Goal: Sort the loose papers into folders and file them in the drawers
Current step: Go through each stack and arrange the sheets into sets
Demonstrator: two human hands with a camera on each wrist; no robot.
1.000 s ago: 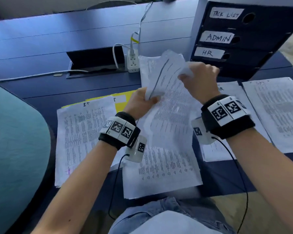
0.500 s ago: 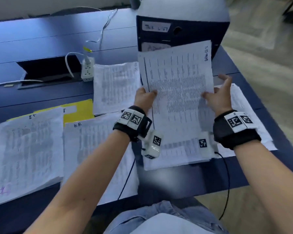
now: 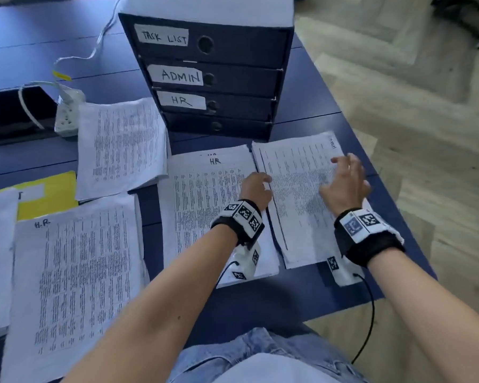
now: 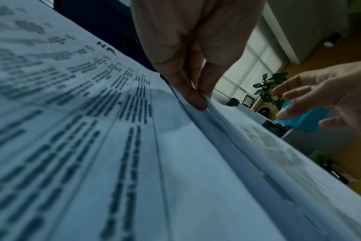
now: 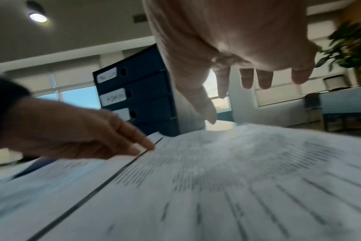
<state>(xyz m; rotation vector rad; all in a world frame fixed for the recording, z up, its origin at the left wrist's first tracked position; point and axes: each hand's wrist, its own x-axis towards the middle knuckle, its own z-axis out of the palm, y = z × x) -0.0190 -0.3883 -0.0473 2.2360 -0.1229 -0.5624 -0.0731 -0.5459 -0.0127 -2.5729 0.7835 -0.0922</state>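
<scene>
1. Under my left hand (image 3: 256, 189) lies the seam between two white printed paper stacks; its fingertips (image 4: 196, 99) press down on the left edge of the right-hand white printed stack (image 3: 296, 200), nothing pinched, I judge to square that edge and stop the top sheet sliding.

2. Just beside it, my right hand (image 3: 343, 183) hovers above the same stack with fingers spread and slack, holding nothing; the right wrist view shows a gap between palm and paper, so I read it as free to pat the sheets flat.

3. Touching that stack on its left is the white stack headed "HR" (image 3: 213, 205); the two sit edge to edge, which I take as separate categories kept apart.

4. Further left, another white pile marked "H.R." (image 3: 75, 272) and an unmarked white pile (image 3: 122, 145) rest on the dark blue table (image 3: 260, 305); a yellow card folder (image 3: 53, 194) lies partly under papers.

5. Behind the stacks stands the dark blue four-drawer cardboard file box (image 3: 233, 78), drawers closed, labelled TASK LIST, ADMIN, HR; sorting looks unfinished, nothing foldered or filed.
</scene>
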